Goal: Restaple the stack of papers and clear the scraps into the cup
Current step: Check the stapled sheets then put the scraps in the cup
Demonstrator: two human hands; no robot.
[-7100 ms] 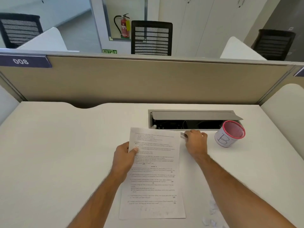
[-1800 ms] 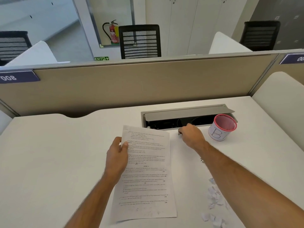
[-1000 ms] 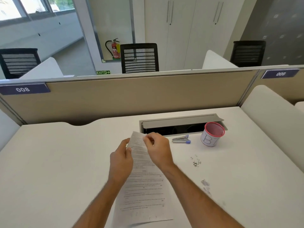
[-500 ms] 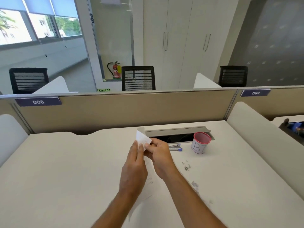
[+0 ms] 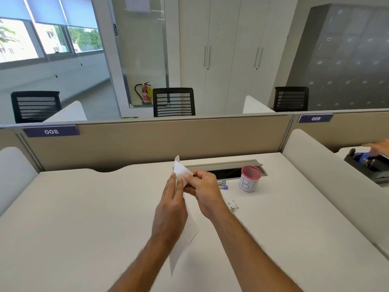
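The stack of papers (image 5: 185, 239) is lifted off the white desk, seen nearly edge-on, with its top corner folded over. My left hand (image 5: 171, 205) grips its left edge near the top. My right hand (image 5: 202, 189) pinches the folded corner from the right. A small stapler (image 5: 222, 184) with a blue end lies on the desk behind my right hand. The white cup (image 5: 249, 179) with a pink rim and a "B" on it stands to the stapler's right. A few small dark bits (image 5: 233, 206) lie on the desk right of my right wrist.
An open cable tray (image 5: 227, 168) is set into the desk behind the cup. A beige partition (image 5: 160, 140) closes the back, with white side dividers (image 5: 328, 175). Another person's hand (image 5: 377, 147) reaches over a black organiser on the neighbouring desk at right.
My right hand left the stapler on the desk and joined the left on the papers. Both hands raised the stack and folded its top corner. The view tilted upward.
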